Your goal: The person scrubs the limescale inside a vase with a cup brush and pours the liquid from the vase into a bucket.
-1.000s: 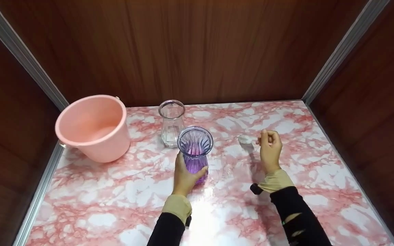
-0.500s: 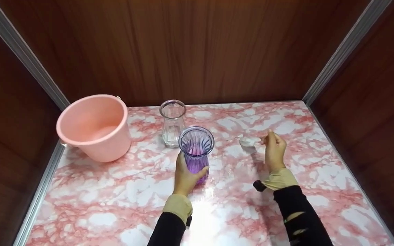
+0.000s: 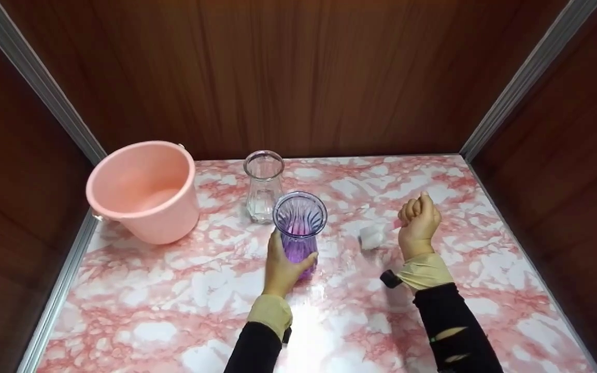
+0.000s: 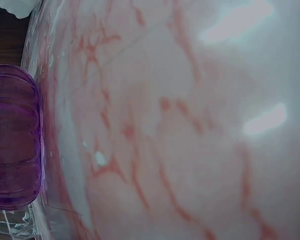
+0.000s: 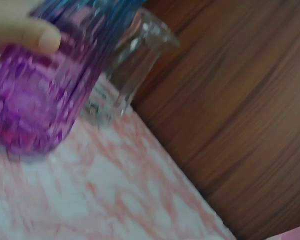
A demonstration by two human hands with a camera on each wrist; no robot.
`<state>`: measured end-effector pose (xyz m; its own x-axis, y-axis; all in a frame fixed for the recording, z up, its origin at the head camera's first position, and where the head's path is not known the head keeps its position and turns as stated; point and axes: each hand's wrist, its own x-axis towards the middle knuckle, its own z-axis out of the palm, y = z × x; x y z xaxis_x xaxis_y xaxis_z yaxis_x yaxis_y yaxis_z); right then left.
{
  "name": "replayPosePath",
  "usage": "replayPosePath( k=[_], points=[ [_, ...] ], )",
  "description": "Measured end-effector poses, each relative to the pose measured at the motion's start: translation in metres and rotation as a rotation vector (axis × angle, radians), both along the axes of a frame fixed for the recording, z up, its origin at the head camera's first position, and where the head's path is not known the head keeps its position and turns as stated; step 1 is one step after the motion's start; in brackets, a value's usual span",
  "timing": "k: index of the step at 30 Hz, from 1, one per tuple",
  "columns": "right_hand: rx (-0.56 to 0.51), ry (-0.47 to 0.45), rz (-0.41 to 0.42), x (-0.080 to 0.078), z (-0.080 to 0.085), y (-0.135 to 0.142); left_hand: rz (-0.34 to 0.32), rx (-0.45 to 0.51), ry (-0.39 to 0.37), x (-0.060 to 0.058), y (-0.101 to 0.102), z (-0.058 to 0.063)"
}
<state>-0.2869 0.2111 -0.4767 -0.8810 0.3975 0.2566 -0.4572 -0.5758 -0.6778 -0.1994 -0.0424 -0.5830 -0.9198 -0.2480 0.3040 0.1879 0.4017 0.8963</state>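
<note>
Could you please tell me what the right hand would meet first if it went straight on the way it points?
Probably the wall at the back: the head view shows nothing else ahead of the right hand, though depth is hard to judge.

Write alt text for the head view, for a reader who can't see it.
A person's left hand grips a purple ribbed vase, while the right hand holds a white-ended, pink-handled item beside it. Farther back, slightly left, a clear vase stands upright, with a pink bucket at far left, on a pink-and-white marbled table.
</note>
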Motion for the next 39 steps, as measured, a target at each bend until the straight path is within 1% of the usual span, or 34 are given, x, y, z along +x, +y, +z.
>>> replayPosePath(
  k=[2,4,6,9,13,17,19,22,27,30,33,36,39],
  points=[
    [-0.023,0.037,0.029,0.003,0.007,-0.004,0.005,-0.005,-0.007,0.001,0.0,-0.001],
    [-0.015,0.08,0.053,0.005,0.014,-0.009,0.005,-0.002,-0.009,0.001,0.0,0.0],
    [-0.01,0.126,0.06,0.008,0.022,-0.013,-0.001,0.002,-0.011,0.001,0.0,0.0],
    [0.003,0.191,0.051,0.013,0.034,-0.022,-0.009,0.01,-0.013,0.001,0.0,0.001],
    [-0.017,0.287,0.051,0.021,0.049,-0.032,-0.01,0.006,-0.015,0.001,0.0,0.001],
    [0.02,0.371,0.052,0.027,0.059,-0.041,-0.002,-0.002,-0.006,0.0,0.001,0.0],
    [0.035,0.399,0.048,0.03,0.064,-0.044,0.002,-0.009,-0.003,0.001,0.001,0.0],
    [0.016,0.426,0.05,0.036,0.073,-0.05,0.001,-0.014,-0.005,0.001,0.001,0.0],
    [-0.06,0.47,0.064,0.051,0.1,-0.061,-0.009,0.0,-0.022,0.002,0.0,0.002],
    [-0.103,0.516,0.08,0.061,0.118,-0.069,-0.017,0.002,0.003,0.002,0.0,0.002],
    [-0.128,0.567,0.102,0.069,0.13,-0.078,-0.017,-0.006,0.037,0.001,0.0,0.001],
    [-0.118,0.618,0.136,0.075,0.136,-0.086,-0.011,-0.013,0.034,0.0,0.0,0.0],
    [-0.075,0.646,0.172,0.078,0.136,-0.094,-0.008,-0.006,0.008,0.0,0.0,-0.001]
  ],
)
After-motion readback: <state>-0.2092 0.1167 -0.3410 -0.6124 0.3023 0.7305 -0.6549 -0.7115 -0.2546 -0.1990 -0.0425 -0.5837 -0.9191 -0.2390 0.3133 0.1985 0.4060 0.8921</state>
